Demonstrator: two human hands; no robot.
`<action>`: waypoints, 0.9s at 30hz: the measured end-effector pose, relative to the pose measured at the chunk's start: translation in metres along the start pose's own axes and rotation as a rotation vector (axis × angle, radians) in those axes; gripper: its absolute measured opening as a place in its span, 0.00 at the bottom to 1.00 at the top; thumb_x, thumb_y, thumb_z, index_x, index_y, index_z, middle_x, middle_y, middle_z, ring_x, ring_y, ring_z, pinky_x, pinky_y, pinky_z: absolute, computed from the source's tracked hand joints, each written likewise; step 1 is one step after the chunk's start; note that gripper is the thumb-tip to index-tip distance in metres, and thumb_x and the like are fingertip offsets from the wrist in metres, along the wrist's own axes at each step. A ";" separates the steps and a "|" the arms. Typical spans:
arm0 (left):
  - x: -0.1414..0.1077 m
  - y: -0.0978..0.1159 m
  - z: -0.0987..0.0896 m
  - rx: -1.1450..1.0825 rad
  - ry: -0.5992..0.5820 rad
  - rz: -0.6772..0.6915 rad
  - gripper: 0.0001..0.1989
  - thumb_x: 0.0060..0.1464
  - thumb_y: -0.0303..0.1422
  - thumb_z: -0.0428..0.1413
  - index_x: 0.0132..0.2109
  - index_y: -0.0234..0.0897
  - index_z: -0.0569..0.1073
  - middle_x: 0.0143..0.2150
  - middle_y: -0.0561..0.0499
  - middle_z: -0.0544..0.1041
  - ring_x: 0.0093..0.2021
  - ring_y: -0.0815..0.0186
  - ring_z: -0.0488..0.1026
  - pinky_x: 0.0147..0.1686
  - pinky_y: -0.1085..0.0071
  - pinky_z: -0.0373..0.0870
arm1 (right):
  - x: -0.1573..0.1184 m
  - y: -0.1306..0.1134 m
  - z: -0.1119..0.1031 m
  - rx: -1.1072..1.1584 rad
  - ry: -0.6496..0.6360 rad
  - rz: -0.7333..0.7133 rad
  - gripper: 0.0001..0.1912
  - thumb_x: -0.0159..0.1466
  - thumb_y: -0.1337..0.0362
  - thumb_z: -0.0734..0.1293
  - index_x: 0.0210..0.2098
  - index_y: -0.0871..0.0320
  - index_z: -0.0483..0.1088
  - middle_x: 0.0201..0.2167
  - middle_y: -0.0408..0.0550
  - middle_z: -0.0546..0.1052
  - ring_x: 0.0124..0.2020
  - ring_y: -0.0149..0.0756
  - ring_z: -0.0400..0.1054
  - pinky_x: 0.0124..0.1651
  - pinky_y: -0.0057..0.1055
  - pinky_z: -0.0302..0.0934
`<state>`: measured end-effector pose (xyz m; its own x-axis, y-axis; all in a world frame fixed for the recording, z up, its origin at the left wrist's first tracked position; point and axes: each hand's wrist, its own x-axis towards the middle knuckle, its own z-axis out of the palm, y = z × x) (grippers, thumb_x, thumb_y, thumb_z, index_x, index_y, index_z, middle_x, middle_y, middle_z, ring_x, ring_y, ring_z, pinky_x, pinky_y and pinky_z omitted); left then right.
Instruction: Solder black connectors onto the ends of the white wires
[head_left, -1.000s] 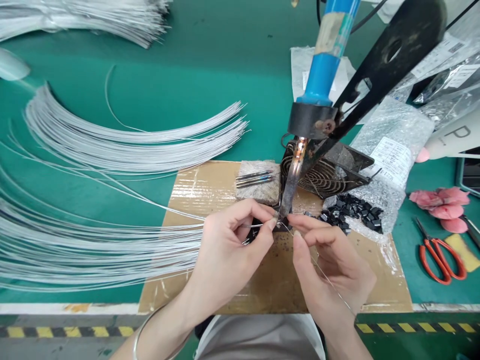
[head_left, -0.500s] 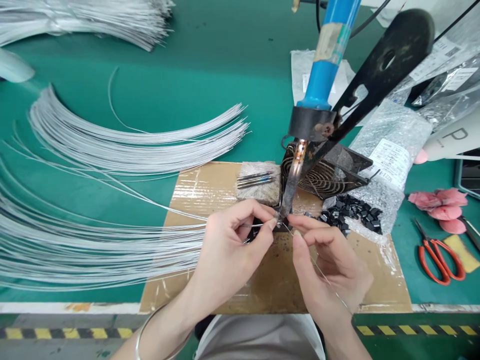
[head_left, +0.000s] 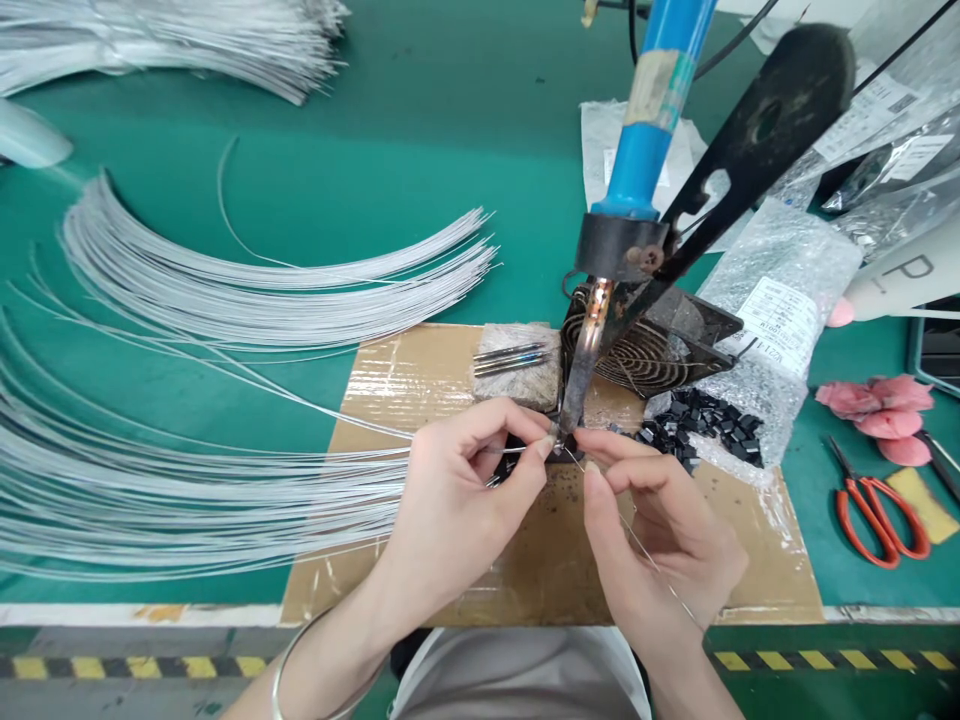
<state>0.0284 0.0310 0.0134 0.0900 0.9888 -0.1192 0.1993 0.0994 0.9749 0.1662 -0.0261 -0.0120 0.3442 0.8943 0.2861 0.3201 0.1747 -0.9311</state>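
Note:
My left hand [head_left: 469, 500] pinches a thin wire [head_left: 513, 450] between thumb and forefinger, its end right under the tip of a blue-handled soldering iron [head_left: 645, 165]. Whether a small part is also in that pinch is hidden. Across from it, my right hand [head_left: 664, 530] is closed on a strand of solder wire [head_left: 643, 550], which runs over the palm and reaches up to the iron's tip. The iron hangs tip down in a black metal holder [head_left: 765, 130]. Under the left wrist and beyond it lie many loose white wires [head_left: 187, 490].
Behind lie another wire bundle [head_left: 277, 300] and a tied bundle [head_left: 165, 40]. Cardboard [head_left: 375, 390] carries a pad with metal rods [head_left: 514, 362], a black fan [head_left: 645, 345] and small black parts [head_left: 701, 425]. Right are a bubble-wrap bag [head_left: 802, 260] and red-handled scissors [head_left: 877, 515].
Both hands keep almost the same position at the iron's tip. The iron and its holder appear shifted very slightly left.

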 end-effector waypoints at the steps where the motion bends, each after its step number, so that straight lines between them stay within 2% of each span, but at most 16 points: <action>1: 0.000 0.000 0.000 -0.004 0.003 0.001 0.06 0.54 0.27 0.60 0.29 0.38 0.79 0.29 0.52 0.83 0.29 0.68 0.75 0.26 0.74 0.66 | 0.000 -0.001 0.000 -0.009 -0.004 0.009 0.09 0.69 0.71 0.71 0.33 0.53 0.73 0.46 0.50 0.88 0.46 0.40 0.85 0.51 0.37 0.79; 17: 0.000 -0.001 -0.001 0.005 0.014 -0.020 0.06 0.53 0.28 0.61 0.29 0.38 0.79 0.31 0.51 0.85 0.29 0.67 0.78 0.27 0.75 0.69 | 0.000 0.003 -0.001 0.003 -0.044 -0.005 0.09 0.68 0.73 0.71 0.34 0.53 0.73 0.46 0.48 0.87 0.47 0.39 0.85 0.52 0.35 0.78; 21: 0.000 0.000 -0.001 0.030 0.008 -0.014 0.06 0.53 0.28 0.60 0.28 0.38 0.79 0.31 0.51 0.85 0.28 0.68 0.76 0.26 0.75 0.67 | 0.000 0.005 -0.001 0.002 -0.037 0.000 0.10 0.68 0.74 0.71 0.34 0.53 0.73 0.46 0.46 0.87 0.47 0.36 0.84 0.53 0.33 0.77; 27: -0.002 0.000 0.000 0.074 0.006 -0.009 0.07 0.54 0.29 0.60 0.28 0.38 0.79 0.32 0.49 0.85 0.27 0.67 0.74 0.22 0.74 0.61 | 0.002 0.002 -0.001 -0.041 -0.027 -0.043 0.09 0.68 0.73 0.71 0.34 0.53 0.73 0.44 0.49 0.88 0.44 0.40 0.85 0.49 0.37 0.80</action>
<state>0.0284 0.0289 0.0137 0.0820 0.9886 -0.1263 0.2717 0.0997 0.9572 0.1679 -0.0245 -0.0131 0.3061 0.8971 0.3186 0.3703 0.1961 -0.9080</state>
